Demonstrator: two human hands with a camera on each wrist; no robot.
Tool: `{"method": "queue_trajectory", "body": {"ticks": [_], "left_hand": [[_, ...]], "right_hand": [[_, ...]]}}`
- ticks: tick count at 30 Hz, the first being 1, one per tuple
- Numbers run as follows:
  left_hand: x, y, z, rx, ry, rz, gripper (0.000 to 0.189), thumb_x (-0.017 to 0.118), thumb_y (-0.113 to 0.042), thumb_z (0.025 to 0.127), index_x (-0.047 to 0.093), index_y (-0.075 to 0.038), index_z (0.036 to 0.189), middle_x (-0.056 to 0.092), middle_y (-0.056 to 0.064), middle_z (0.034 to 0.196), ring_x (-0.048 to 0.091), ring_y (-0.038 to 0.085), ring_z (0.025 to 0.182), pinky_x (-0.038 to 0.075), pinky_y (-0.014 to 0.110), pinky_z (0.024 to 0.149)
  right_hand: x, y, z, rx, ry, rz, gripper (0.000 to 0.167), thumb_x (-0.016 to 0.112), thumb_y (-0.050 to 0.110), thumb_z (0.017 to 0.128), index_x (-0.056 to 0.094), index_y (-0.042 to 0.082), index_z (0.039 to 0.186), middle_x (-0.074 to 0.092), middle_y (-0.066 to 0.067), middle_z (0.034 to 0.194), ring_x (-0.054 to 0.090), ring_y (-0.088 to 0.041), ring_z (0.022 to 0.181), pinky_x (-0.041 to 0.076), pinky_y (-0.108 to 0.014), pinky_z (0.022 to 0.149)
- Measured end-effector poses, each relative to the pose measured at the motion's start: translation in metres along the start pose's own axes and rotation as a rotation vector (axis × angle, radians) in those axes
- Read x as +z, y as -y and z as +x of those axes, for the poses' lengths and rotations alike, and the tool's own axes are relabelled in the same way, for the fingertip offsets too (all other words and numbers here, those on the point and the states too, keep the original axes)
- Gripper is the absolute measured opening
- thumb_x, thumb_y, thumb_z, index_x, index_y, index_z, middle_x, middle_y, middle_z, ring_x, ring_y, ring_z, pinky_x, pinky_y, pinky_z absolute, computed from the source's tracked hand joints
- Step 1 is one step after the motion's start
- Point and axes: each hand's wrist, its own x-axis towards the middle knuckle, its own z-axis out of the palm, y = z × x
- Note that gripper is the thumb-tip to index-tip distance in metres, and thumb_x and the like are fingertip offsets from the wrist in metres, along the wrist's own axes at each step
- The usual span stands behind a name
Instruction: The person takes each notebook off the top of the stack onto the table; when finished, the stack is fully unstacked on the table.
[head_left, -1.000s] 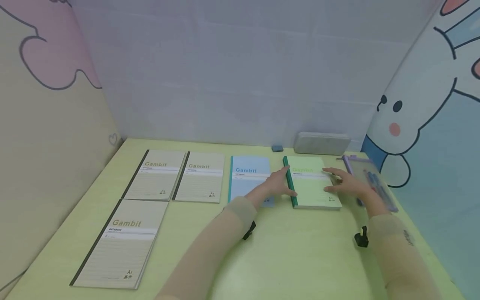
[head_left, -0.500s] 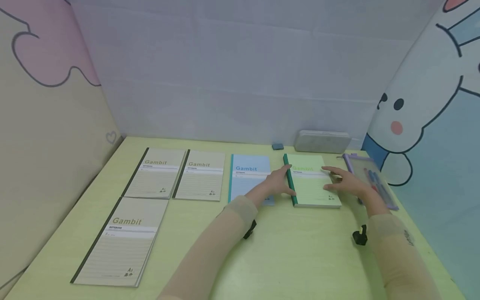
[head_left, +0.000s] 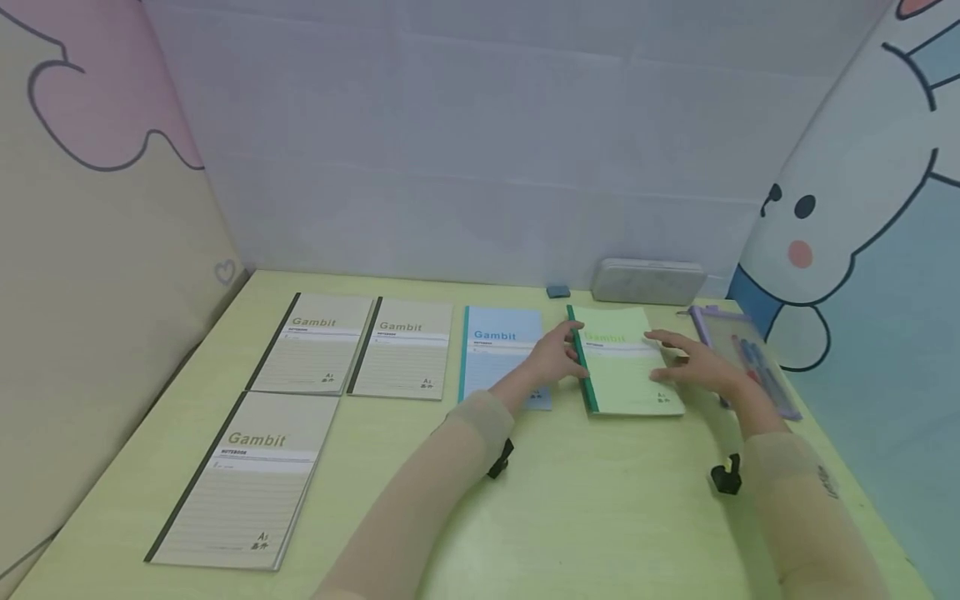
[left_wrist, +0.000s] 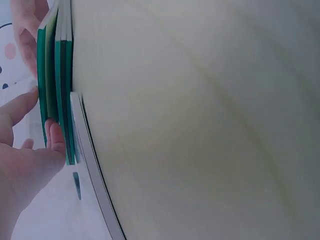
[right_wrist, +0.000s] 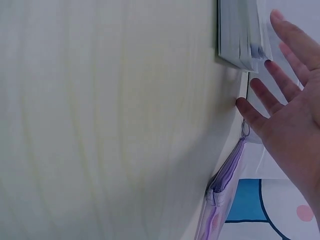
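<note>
A light green notebook [head_left: 626, 379] with a dark green spine lies on top of a stack right of centre. My left hand [head_left: 551, 358] grips its spine edge; in the left wrist view, fingers [left_wrist: 54, 135] reach beneath the top notebook [left_wrist: 42, 75]. A gap at the spine parts it from the green notebooks [left_wrist: 63, 85] below. My right hand [head_left: 693, 364] is at the stack's right edge, thumb and forefinger spread. In the right wrist view, its fingers [right_wrist: 272, 97] are extended beside the stack's page edges [right_wrist: 237, 30]; whether they touch is unclear.
A blue notebook [head_left: 498, 367] lies partly behind my left hand. Grey notebooks [head_left: 401, 354] sit in two spots at back left, with another grey stack [head_left: 240, 492] in front. At right lies a purple-edged pencil pouch [head_left: 757, 358]. A metal case [head_left: 648, 282] and blue eraser [head_left: 558, 292] stand behind.
My left fingers have curled in at the green spine, and the top notebook's spine edge has lifted slightly. My right hand has stayed nearly still. The head view has shifted a little.
</note>
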Motion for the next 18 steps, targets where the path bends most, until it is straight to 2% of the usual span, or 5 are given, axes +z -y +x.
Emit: {"method": "queue_trajectory", "body": {"ticks": [4,6,9,14,18], "left_hand": [[0.002,-0.003,0.0,-0.011,-0.003,0.032,0.081,0.081,-0.011,0.074,0.04,-0.017,0.144,0.06,0.005,0.114,0.057,0.012,0.093,0.048,0.023,0.071],[0.002,-0.006,-0.002,-0.013,-0.002,0.058,0.081,0.081,-0.012,0.075,0.04,-0.017,0.144,0.061,0.004,0.104,0.056,0.011,0.089,0.047,0.023,0.069],[0.001,-0.01,-0.004,-0.006,-0.013,0.087,0.081,0.081,-0.012,0.075,0.039,-0.015,0.144,0.059,0.001,0.097,0.055,0.01,0.085,0.046,0.023,0.067],[-0.001,-0.017,-0.009,0.021,-0.043,0.119,0.082,0.081,-0.011,0.073,0.04,-0.015,0.144,0.056,0.001,0.103,0.054,0.008,0.084,0.046,0.021,0.066],[-0.002,-0.023,-0.014,0.034,-0.038,0.096,0.081,0.08,-0.007,0.074,0.04,-0.016,0.144,0.054,0.004,0.118,0.055,0.009,0.087,0.048,0.02,0.066]], "right_hand": [[0.001,0.001,0.001,0.007,-0.001,-0.02,0.08,0.07,0.035,0.085,0.027,0.015,0.15,0.014,-0.021,0.155,0.019,-0.049,0.136,0.026,-0.065,0.102],[0.001,0.001,0.002,0.016,0.001,-0.027,0.08,0.07,0.035,0.085,0.027,0.016,0.15,0.014,-0.021,0.155,0.019,-0.05,0.136,0.026,-0.065,0.102],[0.002,0.001,0.003,0.029,0.005,-0.029,0.081,0.069,0.036,0.085,0.026,0.019,0.15,0.014,-0.022,0.155,0.018,-0.051,0.136,0.026,-0.066,0.101],[0.003,0.001,0.006,0.024,-0.003,0.001,0.078,0.068,0.035,0.086,0.026,0.019,0.15,0.016,-0.022,0.154,0.019,-0.049,0.136,0.025,-0.065,0.102],[0.002,0.006,0.005,-0.013,-0.041,0.024,0.071,0.065,0.029,0.089,0.03,0.01,0.148,0.027,-0.026,0.148,0.027,-0.048,0.133,0.026,-0.063,0.103]]}}
